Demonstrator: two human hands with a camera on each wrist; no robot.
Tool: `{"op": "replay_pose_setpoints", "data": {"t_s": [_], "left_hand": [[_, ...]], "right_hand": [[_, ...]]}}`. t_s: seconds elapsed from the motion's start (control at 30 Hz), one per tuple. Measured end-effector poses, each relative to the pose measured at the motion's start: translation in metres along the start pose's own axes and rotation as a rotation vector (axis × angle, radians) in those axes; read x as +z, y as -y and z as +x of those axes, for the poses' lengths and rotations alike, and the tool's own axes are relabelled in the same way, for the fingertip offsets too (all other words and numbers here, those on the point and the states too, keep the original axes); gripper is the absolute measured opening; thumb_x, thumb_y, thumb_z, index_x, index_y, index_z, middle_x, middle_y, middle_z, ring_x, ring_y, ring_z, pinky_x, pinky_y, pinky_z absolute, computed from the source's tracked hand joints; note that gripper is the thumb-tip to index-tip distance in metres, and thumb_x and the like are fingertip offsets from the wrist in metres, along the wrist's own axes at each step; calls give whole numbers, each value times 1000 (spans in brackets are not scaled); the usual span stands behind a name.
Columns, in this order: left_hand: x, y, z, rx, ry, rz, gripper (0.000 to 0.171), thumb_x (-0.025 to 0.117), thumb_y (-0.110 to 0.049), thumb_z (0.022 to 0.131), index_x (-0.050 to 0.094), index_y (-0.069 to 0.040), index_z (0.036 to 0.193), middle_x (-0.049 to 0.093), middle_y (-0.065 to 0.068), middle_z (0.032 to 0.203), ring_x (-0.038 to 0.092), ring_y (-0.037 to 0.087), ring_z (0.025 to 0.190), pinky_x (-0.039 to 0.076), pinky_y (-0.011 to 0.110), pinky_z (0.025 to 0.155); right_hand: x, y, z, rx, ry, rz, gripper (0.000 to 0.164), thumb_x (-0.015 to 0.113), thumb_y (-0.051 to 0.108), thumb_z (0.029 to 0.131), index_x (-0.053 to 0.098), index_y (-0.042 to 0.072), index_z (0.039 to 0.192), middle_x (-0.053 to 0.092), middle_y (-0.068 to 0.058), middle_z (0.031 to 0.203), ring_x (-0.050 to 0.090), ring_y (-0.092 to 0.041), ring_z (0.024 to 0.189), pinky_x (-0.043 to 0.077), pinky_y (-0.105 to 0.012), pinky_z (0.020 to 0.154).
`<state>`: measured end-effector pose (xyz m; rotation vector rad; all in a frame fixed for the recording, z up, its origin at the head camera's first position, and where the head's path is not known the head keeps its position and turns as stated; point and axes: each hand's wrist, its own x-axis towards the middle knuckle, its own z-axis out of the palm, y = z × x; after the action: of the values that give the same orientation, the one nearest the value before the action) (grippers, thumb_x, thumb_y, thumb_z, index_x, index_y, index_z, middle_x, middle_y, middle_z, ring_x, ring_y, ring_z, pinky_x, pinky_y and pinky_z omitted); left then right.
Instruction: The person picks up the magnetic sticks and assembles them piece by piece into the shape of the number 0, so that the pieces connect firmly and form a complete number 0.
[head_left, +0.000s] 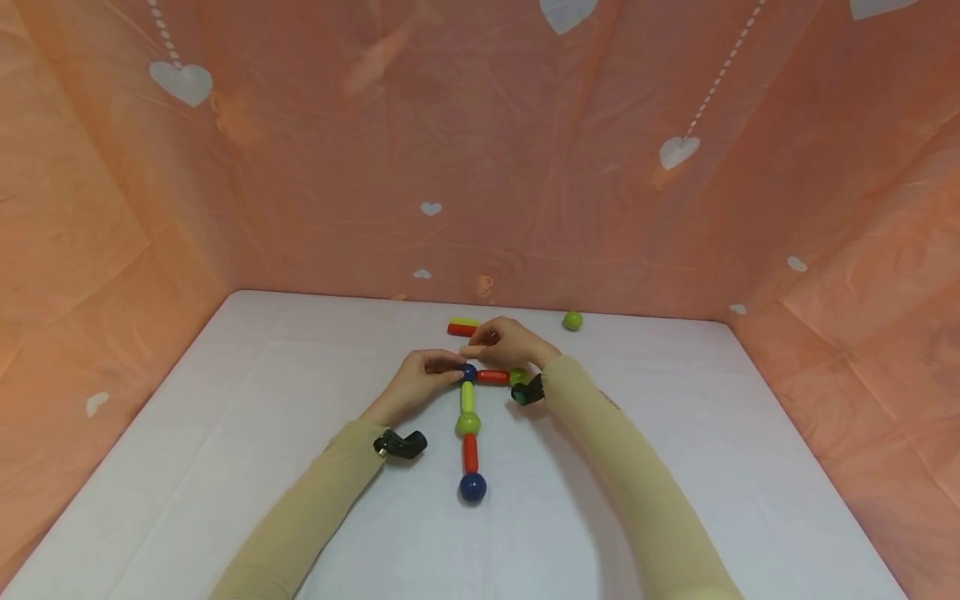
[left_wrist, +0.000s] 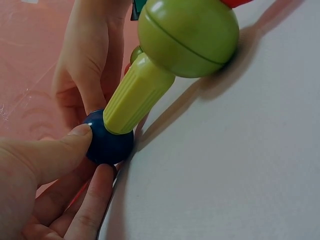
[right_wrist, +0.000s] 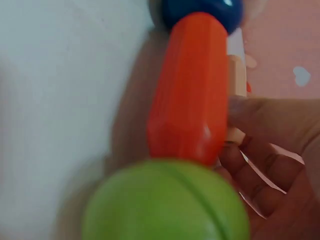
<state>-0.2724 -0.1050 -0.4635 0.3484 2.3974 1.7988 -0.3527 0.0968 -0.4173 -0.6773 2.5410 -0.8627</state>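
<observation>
My left hand pinches a blue ball between thumb and fingers. A yellow ribbed rod joins that ball to a green ball, followed by a red rod and another blue ball toward me. From the pinched ball a second red rod runs right to a green ball. My right hand holds a peach-coloured rod just beyond that red rod, close to the pinched blue ball. Its far end's contact cannot be made out.
A loose red rod and a yellow one lie side by side behind my right hand. A green ball sits near the back edge of the white table. Pink cloth surrounds three sides.
</observation>
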Motion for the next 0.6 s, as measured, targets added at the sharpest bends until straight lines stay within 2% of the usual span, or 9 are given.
{"op": "replay_pose_setpoints", "data": {"t_s": [0.13,0.37,0.6], "left_hand": [[1,0,1,-9,1,7,22,70,-11,89,70,-11,111,68,2,108,62,17,103,48,34,93],[1,-1,0,-17,2,33,23,70,-14,89,70,-13,112,67,0,109,61,16,103,48,34,93],[-3,0,-2,-15,-5,24,24,69,-13,89,69,-13,113,66,2,112,60,18,105,47,36,95]], "right_hand": [[-8,-3,-11,15,-50,50,29,70,42,86,71,20,104,63,3,102,55,-19,95,51,-32,80],[-22,-2,-51,-145,-113,44,24,70,23,89,70,12,110,65,1,106,58,-19,94,50,-32,84],[-20,-4,-97,-296,-121,56,22,69,9,88,69,11,110,65,3,104,58,-15,93,51,-35,85]]}}
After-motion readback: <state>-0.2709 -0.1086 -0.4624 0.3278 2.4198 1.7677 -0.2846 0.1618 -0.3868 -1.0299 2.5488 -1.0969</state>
